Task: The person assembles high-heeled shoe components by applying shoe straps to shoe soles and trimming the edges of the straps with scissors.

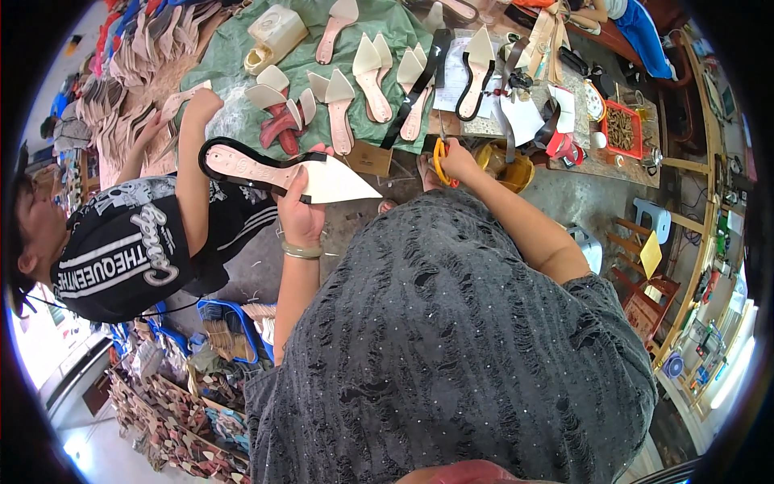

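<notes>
My left hand (301, 214), a bangle at its wrist, grips a shoe insole (254, 167) with a pink body, black edging round the heel and a white pointed toe. The insole lies sideways, toe to the right. My right hand (461, 164) is closed round the orange handles of a pair of scissors (440, 158), whose blades point away toward the table. A similar insole (477, 68) with black edging lies on papers beyond the scissors. Several insoles with raised white toe pieces, such as this one (372, 81), lie on the green cloth (218, 68). Black strips (419, 89) lie beside them.
A co-worker (129, 242) at my left holds a pale sole (184, 98). Stacked soles (121, 105) cover the table's far left. A whitish plastic jug (276, 34), red basket (622, 129) and tape roll (564, 150) stand on the table. A yellow bucket (516, 173) sits below its edge.
</notes>
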A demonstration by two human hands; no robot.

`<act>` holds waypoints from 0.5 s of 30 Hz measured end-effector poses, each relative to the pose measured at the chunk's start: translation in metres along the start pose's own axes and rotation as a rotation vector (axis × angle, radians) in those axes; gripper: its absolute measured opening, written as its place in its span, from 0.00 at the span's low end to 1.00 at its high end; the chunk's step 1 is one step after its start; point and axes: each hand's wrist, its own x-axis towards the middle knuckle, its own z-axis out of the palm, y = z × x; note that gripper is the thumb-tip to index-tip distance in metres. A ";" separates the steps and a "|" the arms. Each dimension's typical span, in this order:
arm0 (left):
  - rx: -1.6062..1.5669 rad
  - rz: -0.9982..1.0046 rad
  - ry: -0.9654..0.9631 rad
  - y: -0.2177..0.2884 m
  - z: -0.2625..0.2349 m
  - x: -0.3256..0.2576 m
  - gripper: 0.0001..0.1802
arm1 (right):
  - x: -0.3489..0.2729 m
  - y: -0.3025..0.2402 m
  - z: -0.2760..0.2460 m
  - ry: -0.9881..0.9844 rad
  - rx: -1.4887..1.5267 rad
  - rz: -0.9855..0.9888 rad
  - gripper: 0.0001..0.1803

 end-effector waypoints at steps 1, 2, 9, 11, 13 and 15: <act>-0.001 0.005 0.009 0.001 0.001 -0.003 0.24 | -0.004 0.002 0.005 -0.022 -0.013 -0.016 0.35; 0.006 -0.023 -0.015 0.001 0.002 -0.005 0.24 | -0.006 0.004 0.009 -0.046 -0.025 -0.032 0.35; -0.038 -0.080 -0.082 0.001 0.024 -0.007 0.21 | 0.029 0.001 0.002 0.095 0.031 -0.030 0.43; -0.054 -0.076 -0.102 0.005 0.036 -0.007 0.20 | 0.049 0.000 -0.001 0.239 0.034 -0.085 0.39; -0.014 -0.055 -0.105 0.010 0.039 -0.011 0.17 | 0.041 -0.019 -0.008 0.310 0.084 -0.168 0.28; 0.000 -0.045 -0.086 0.012 0.045 -0.013 0.16 | 0.036 -0.024 -0.017 0.199 -0.082 -0.228 0.23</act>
